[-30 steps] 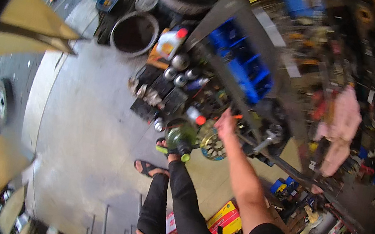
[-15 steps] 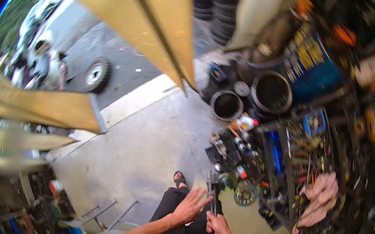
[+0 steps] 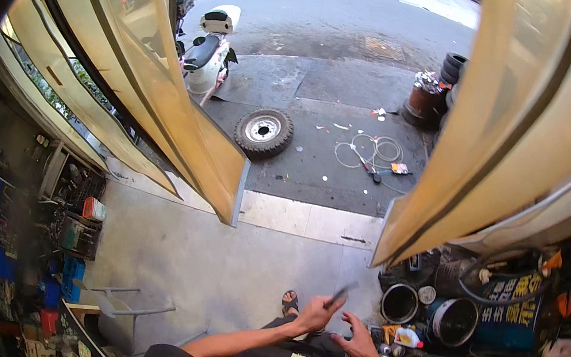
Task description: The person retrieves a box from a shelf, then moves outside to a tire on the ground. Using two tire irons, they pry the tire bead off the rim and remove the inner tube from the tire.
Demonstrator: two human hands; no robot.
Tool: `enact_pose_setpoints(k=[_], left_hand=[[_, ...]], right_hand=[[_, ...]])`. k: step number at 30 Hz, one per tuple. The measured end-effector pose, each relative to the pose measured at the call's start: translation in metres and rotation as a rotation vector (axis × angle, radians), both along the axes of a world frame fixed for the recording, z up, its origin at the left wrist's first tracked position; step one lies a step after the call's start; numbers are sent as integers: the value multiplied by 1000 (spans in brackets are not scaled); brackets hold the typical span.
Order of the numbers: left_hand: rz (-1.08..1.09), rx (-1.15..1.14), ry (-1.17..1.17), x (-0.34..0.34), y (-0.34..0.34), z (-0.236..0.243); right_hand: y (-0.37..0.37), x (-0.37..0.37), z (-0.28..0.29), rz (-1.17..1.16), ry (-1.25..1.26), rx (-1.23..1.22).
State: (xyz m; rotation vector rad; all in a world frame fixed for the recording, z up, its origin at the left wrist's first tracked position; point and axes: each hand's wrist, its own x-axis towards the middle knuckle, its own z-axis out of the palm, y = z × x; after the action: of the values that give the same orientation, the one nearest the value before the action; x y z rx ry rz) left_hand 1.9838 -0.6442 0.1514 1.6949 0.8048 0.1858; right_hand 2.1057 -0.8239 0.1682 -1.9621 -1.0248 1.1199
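My left hand point(image 3: 314, 314) is closed around a slim, dark metal hand tool point(image 3: 340, 296). The tool sticks out past my fist, angled up and to the right; blur hides its exact kind. Just to the right, my right hand point(image 3: 359, 341) is held apart from it, thumb and fingers spread and curved, nothing between them. Both hands hover in front of my body, over the pale floor point(image 3: 215, 257). A sandalled foot point(image 3: 291, 302) shows beyond the left hand.
Dark-filled buckets point(image 3: 454, 323) and cluttered tools crowd the right side. A grey metal stool point(image 3: 131, 322) stands at the left. Yellowish strip curtains point(image 3: 209, 145) flank the doorway; outside lie a wheel with a tyre point(image 3: 264, 131) and a coiled hose point(image 3: 386, 149), near a parked scooter point(image 3: 205, 52).
The tool has passed from my right hand to my left. My view has swung left from the cluttered right side toward the doorway and street.
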Motion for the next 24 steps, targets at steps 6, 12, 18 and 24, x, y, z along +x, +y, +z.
enact_pose_setpoints(k=[6,12,18,24], left_hand=[[699,-1020,-231,112,182,21],[1001,-1192,-142,213,364,-60],[1191,-1300,-90,314,547,-145],[975,-1376,-483,344,734,-227]], right_hand=[[211,48,-4,-259,-12,40],[423,188,-34,47,72,-403],[638,288,-92,202,-283,-440],[842,393,-215,381,-473,-568]])
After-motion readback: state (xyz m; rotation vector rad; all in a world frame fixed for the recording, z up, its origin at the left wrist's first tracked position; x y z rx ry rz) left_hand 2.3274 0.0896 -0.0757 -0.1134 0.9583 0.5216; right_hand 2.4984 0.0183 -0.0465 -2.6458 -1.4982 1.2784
